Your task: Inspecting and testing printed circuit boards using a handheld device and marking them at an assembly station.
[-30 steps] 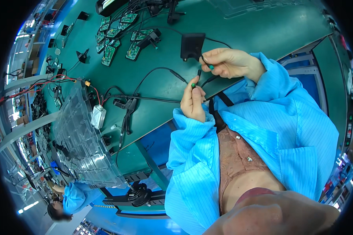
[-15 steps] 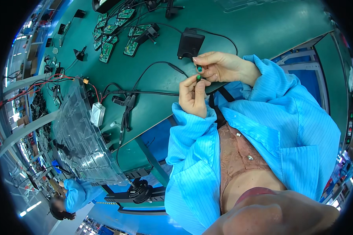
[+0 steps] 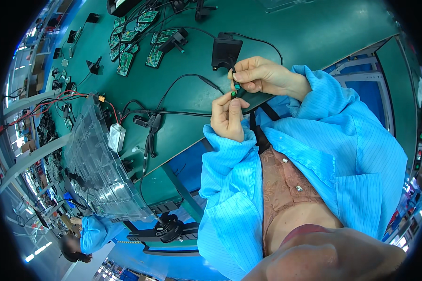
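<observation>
Near the table edge my two hands face each other, a small gap between what they hold. My left hand pinches a green-tipped cable connector, its fingers closed round the black cable behind it. In my right hand a second green-ended connector is gripped between thumb and fingers. Its short black lead runs up to a black rectangular housing lying on the table just beyond. A black cable stretches left from my left hand toward a black brake lever.
Several green circuit boards with tangled black cables lie at the far left of the green table. A clear plastic tray rack stands left, beside a silver box with red and black wires. Another person in blue sits lower left.
Both hands have shifted slightly left. The right-hand connector has tilted, and more of its lead to the black housing now shows.
</observation>
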Tool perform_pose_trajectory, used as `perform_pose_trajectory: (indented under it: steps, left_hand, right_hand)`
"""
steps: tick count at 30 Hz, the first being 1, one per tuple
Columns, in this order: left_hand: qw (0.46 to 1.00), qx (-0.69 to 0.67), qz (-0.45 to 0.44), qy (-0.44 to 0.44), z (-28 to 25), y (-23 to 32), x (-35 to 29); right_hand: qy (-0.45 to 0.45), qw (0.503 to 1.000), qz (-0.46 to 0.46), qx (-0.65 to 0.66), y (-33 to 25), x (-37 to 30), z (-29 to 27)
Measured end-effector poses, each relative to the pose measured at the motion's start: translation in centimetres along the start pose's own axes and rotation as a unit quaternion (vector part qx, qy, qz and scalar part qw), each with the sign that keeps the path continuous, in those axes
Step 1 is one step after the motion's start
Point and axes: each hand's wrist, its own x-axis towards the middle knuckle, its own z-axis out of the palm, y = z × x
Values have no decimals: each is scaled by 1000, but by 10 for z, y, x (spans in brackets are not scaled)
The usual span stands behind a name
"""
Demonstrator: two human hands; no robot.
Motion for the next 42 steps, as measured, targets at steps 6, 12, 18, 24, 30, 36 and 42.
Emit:
perform_pose_trajectory:
  steps: [6,12,18,24,30,36,42]
  left_hand:
    - [998,-37,-43,-24,-1,4,1]
    - [996,-59,-55,-24,0,0,3]
    - [996,-62,-60,-22,0,-2,3]
    - [987,-118,-105,-40,-3,-10,7]
    - [970,-187,-140,-67,-10,-12,15]
    - [988,-126,-86,-16,0,1,18]
    - [988,-121,-96,-1,-1,0,16]
  right_hand:
    - [-14,1000,-16,17,0,1,-1]
    - [-40,999,-22,6,2,1,-3]
    - [-66,993,-77,-55,3,4,-10]
    - [-90,965,-163,-186,4,10,-25]
    - [-116,975,-149,-120,11,14,-27]
    - [-29,969,-16,243,23,21,-22]
    - [-107,962,15,250,24,17,-23]
